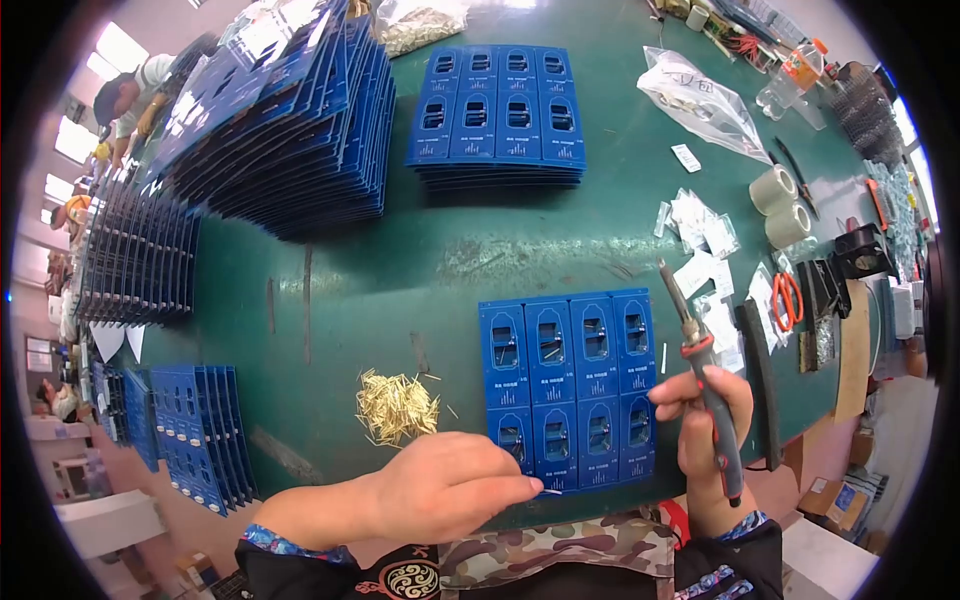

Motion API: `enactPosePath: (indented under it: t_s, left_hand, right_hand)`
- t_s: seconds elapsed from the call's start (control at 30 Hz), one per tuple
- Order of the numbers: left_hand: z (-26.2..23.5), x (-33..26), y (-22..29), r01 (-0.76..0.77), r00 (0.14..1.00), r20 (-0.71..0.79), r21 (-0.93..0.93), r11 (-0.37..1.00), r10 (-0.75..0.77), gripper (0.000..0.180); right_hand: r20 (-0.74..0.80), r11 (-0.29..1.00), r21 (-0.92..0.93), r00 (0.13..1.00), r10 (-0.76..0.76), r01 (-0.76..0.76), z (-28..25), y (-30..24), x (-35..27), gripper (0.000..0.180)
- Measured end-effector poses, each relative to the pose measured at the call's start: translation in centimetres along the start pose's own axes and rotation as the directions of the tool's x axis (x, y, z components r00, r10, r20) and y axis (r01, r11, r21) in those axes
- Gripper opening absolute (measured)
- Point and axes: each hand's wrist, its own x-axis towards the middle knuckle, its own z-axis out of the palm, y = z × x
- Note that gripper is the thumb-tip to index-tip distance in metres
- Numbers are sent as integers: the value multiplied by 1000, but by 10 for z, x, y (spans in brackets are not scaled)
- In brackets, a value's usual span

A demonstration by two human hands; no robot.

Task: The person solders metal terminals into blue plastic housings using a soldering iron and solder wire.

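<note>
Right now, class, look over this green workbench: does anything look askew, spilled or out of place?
Little stands out. The gold pins lie in a loose, scattered heap beside the blue panel, with a few strays around it. The tall stack of blue panels at the far left leans and fans out, unlike the squared stack beside it.

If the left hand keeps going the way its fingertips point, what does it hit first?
The left hand points right, pinching a thin pin. First in its line is probably the bottom edge of the blue circuit board panel, then the right hand holding the soldering iron. Depth is unclear.
</note>
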Motion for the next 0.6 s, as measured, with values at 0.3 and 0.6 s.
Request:
enactPosePath:
  t_s: [0.3, 0.6]
  left_hand:
    - [1, 5, -14, -14, 999, 33, -41, 999, 15, 31]
    - [-5, 6, -10, 83, 977, -204, 59, 995, -69, 28]
  right_hand:
    - [62, 997, 30, 995, 75, -77, 1, -5, 2, 47]
    - [25, 1000, 6, 1000, -13, 13, 0, -3, 11, 40]
